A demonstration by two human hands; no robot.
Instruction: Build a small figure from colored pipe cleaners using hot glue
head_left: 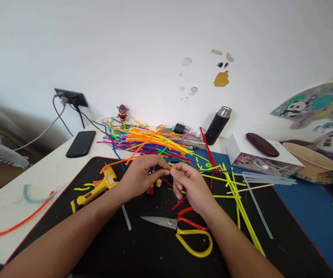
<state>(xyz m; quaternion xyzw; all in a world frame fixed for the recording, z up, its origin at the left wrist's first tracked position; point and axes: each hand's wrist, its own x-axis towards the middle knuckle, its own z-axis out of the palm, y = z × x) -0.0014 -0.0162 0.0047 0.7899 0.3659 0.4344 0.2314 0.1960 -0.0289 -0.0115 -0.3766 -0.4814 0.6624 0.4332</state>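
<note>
My left hand and my right hand meet above the black mat, fingertips pinched together. Whatever sits between them is tiny, with a hint of dark yellow, too small to name. Behind and below my left fingers, a red and blue piece shows in part, mostly hidden by the hand. Open scissors with one red and one yellow handle lie just below my right hand. To the left of my left wrist rests a yellow hot glue gun. A short red pipe cleaner lies under my right fingers.
A heap of colourful pipe cleaners spreads along the back. Yellow-green pipe cleaners and clear glue sticks lie right. A phone, small figurine, black thermos, white box and beige bowl stand around.
</note>
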